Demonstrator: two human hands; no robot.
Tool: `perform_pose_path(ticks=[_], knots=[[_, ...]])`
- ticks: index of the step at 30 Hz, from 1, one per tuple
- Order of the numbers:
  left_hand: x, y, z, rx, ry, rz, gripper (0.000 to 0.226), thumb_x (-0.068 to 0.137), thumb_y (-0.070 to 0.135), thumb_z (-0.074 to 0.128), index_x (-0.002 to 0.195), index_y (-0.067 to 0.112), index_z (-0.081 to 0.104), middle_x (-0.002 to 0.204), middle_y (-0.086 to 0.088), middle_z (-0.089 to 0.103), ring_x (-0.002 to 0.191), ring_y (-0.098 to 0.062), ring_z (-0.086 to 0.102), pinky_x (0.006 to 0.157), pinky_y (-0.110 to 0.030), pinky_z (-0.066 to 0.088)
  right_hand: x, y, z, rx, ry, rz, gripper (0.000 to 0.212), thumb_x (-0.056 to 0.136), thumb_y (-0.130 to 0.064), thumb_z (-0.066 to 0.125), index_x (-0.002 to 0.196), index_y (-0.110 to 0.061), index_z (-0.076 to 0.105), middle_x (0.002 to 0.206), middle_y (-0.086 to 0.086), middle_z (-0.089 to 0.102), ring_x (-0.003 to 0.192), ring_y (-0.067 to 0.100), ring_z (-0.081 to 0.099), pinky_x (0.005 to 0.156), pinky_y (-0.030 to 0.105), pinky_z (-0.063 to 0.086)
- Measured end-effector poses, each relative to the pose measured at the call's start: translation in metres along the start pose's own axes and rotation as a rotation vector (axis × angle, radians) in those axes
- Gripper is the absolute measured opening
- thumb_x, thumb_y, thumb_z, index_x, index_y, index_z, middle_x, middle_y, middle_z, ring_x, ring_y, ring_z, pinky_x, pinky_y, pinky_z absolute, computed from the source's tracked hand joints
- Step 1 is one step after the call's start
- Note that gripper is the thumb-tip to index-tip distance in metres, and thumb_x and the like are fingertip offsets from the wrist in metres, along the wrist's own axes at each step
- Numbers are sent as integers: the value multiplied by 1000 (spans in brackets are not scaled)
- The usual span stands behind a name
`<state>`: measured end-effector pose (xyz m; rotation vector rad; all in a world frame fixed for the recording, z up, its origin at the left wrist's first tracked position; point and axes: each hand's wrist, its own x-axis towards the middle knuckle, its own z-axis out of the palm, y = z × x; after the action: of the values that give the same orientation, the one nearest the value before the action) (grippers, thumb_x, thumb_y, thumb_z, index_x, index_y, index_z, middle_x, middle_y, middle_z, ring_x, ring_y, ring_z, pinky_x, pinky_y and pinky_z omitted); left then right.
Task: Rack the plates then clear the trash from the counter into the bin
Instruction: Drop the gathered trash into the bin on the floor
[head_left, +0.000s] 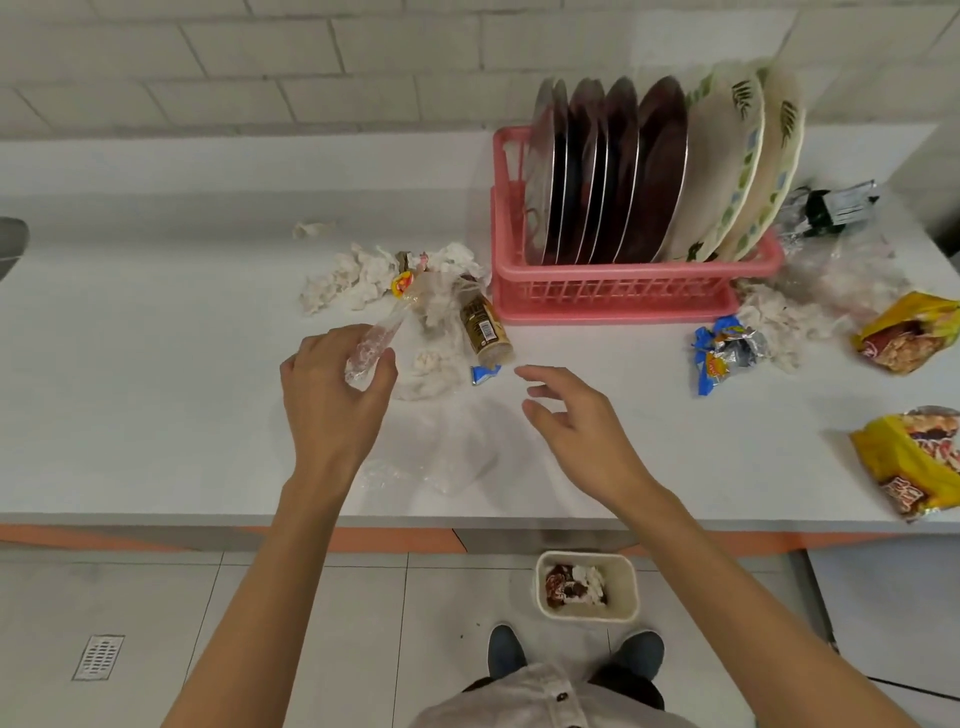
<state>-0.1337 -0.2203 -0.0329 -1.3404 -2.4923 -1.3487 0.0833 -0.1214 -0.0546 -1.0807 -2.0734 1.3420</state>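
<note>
Several steel plates (608, 171) and patterned cream plates (737, 166) stand upright in the pink rack (613, 296) on the white counter (156, 395). My left hand (332, 400) grips a clear plastic wrapper (379, 338) with a yellow-red sticker, lifted over a heap of crumpled tissues (358, 275). My right hand (576, 421) hovers open above the counter, close to a small blue wrapper (484, 374) and a lying brown cup (485, 327). A clear plastic bag (441, 457) lies between my hands. The cream bin (587, 587) sits on the floor below, holding some trash.
At the right lie a blue-silver wrapper (722, 353), two yellow snack bags (909, 332) (919, 462), more tissues and clear plastic (831, 280), and a dark foil packet (831, 208) behind the rack. My shoes (571, 654) stand by the bin.
</note>
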Motion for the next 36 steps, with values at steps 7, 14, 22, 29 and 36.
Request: perform_pose_path(ticks=[7,14,22,29,36], knots=[[1,27,-7,-217,-33,26,18,92,22,56,95,26,73,92,31,66,92,-1,63,86,-27,50,20,-27,-2,317,61,-14,50,97,-32,55,142,-44,37,138,-34,39,120,-10,48,93,17,47],[-7,52,7,-529,-214,-92,20,97,14,50,96,19,69,91,4,73,68,-19,64,61,-23,47,26,-28,-15,531,18,116,62,82,-56,58,138,-60,32,132,-27,54,128,6,50,105,39,42],[-24,56,44,-586,-290,-171,34,101,10,48,127,28,62,95,5,72,46,-22,59,40,-26,45,7,-19,-14,546,-16,95,69,76,-47,72,138,-50,42,113,-4,69,111,16,65,94,30,44],[-44,58,66,-526,-332,-178,40,99,6,45,122,35,58,97,14,66,44,-15,57,44,-16,43,-7,-10,-17,391,-80,11,93,71,3,80,142,-44,41,112,4,61,94,16,61,79,30,56],[-49,66,68,-479,-468,-207,70,95,-1,40,137,54,29,142,11,47,113,-23,60,94,-35,52,-15,-5,-15,266,-147,6,96,69,-1,81,143,-45,39,108,-4,59,86,13,58,68,20,50]])
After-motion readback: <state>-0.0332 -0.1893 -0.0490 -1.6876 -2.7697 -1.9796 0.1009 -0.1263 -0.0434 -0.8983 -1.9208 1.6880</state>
